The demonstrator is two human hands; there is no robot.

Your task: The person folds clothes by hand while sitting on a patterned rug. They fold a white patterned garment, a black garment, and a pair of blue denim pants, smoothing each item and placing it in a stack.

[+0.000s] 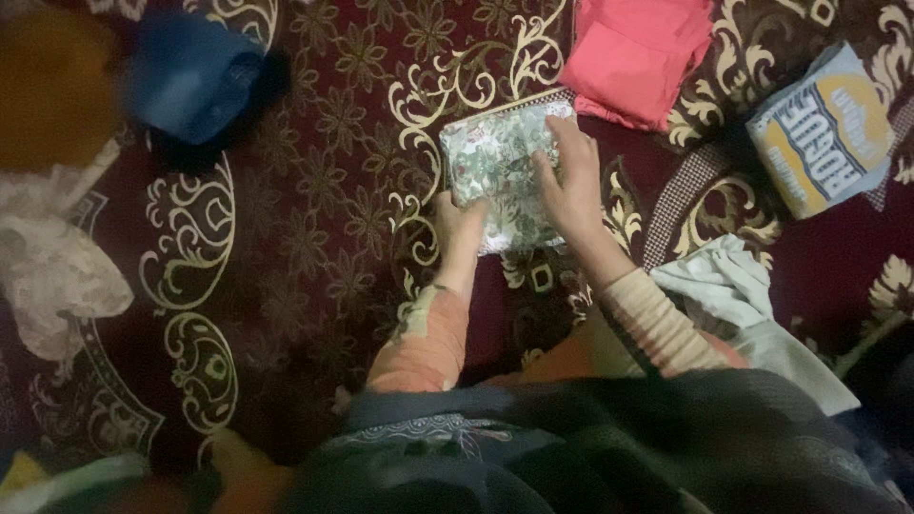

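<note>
A folded floral cloth [495, 167], pale with green and grey print, lies on a dark red patterned carpet [314, 238]. My left hand [459, 233] grips its near left corner, fingers curled under the edge. Spread flat on top of the cloth's right side, my right hand [571, 176] presses it down. Both arms wear orange-pink striped sleeves.
A folded pink garment [636, 52] lies just beyond the cloth. A folded grey and yellow printed garment [824, 133] sits at right. A pale loose cloth [733, 295] lies by my right arm. A blue cloth [190, 76] and a beige lacy cloth [52, 266] are at left.
</note>
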